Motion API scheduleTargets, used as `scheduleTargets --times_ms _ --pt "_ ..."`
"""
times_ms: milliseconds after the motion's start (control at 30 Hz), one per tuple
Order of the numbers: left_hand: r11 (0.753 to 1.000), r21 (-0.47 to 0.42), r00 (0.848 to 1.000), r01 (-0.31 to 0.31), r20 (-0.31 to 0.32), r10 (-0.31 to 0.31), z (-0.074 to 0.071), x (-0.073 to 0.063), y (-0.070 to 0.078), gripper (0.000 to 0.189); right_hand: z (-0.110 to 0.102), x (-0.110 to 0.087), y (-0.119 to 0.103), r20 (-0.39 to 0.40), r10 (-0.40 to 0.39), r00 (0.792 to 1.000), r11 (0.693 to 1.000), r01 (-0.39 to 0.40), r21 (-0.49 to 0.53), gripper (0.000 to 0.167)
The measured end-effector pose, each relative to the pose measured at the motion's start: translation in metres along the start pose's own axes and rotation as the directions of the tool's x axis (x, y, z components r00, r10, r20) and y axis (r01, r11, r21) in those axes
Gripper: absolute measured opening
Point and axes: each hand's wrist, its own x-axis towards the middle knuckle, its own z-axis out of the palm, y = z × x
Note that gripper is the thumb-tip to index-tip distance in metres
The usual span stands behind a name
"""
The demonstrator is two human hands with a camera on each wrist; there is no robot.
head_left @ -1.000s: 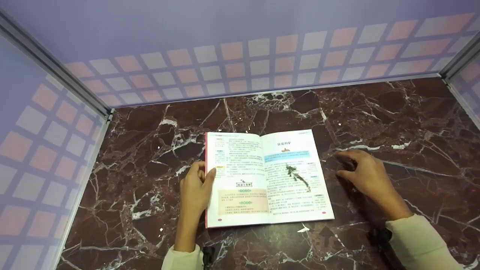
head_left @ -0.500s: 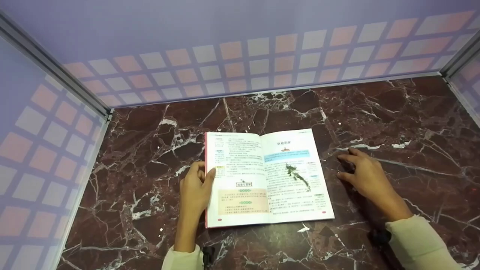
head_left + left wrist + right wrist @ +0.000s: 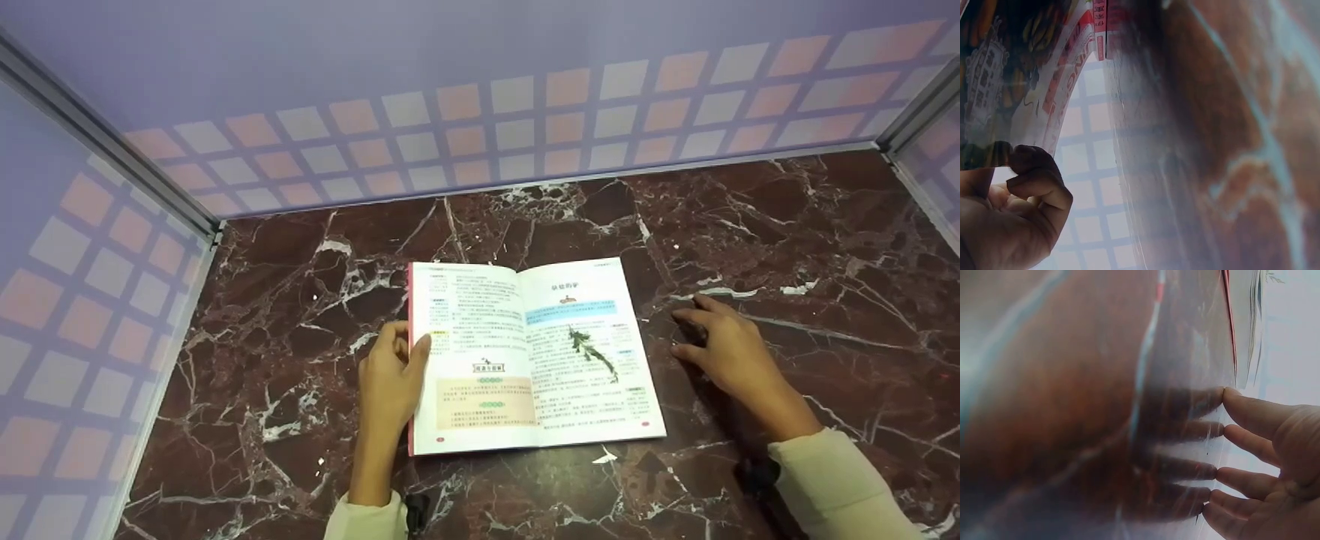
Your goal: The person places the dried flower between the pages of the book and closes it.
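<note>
An open book [image 3: 487,352] with printed Chinese text lies spread on the marble-patterned table. My left hand [image 3: 388,382] grips its left edge, thumb on the page and fingers curled underneath. From below, the left wrist view shows those fingers against the dark glossy cover [image 3: 994,84]. On the right-hand page rests a small green plant sprig [image 3: 592,354], slanting down to the right. To the right of the book, apart from it, is my right hand [image 3: 739,360]. Its fingertips [image 3: 1230,395] touch the tabletop with the fingers spread, and it holds nothing.
Dark red table [image 3: 285,337] with white veins carries the book. A small white scrap [image 3: 604,455] sits just below the book's lower edge, and tiny specks are scattered about. Purple panels with pink and white squares [image 3: 457,142] enclose the back and sides.
The fingers of my right hand have shifted slightly on the table, the hand staying in about the same place. Left hand, book and sprig look unchanged.
</note>
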Motion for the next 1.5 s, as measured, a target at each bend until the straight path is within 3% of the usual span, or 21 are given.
scheduleTargets --times_ms 233,433,533,733,867,1000,1133,1500 --pt "0.997 -0.073 1.000 -0.003 0.013 0.004 -0.001 -0.003 0.010 0.032 -0.001 0.000 0.000 -0.020 -0.022 1.000 1.000 0.022 0.015 0.053" --pt "0.973 -0.231 0.997 0.025 0.079 -0.007 0.000 -0.004 0.018 0.046 -0.001 0.001 -0.001 -0.020 -0.031 0.999 0.999 0.031 0.010 0.053" --pt "0.940 -0.338 0.993 0.038 0.120 0.003 0.002 -0.004 0.022 0.052 -0.001 0.001 -0.001 -0.021 -0.034 0.999 0.999 0.034 0.005 0.053" --pt "0.849 -0.526 0.980 0.052 0.192 0.059 0.005 -0.003 0.032 0.062 -0.001 0.001 -0.001 -0.025 -0.038 0.999 0.999 0.038 -0.005 0.053" --pt "0.786 -0.613 0.968 0.084 0.239 0.082 0.006 -0.004 0.042 0.066 0.000 0.001 0.000 -0.025 -0.046 0.999 0.999 0.046 -0.004 0.052" --pt "0.747 -0.655 0.958 0.113 0.272 0.093 0.008 -0.005 0.052 0.068 0.000 0.000 0.001 -0.033 -0.051 0.998 0.999 0.051 -0.003 0.052" --pt "0.735 -0.667 0.951 0.123 0.290 0.104 0.010 -0.006 0.061 0.068 0.000 -0.001 0.002 -0.045 -0.057 0.997 0.998 0.057 0.003 0.052" --pt "0.731 -0.672 0.944 0.117 0.303 0.127 0.020 -0.008 0.077 0.066 0.001 -0.003 0.005 -0.059 -0.068 0.996 0.998 0.069 0.008 0.053"
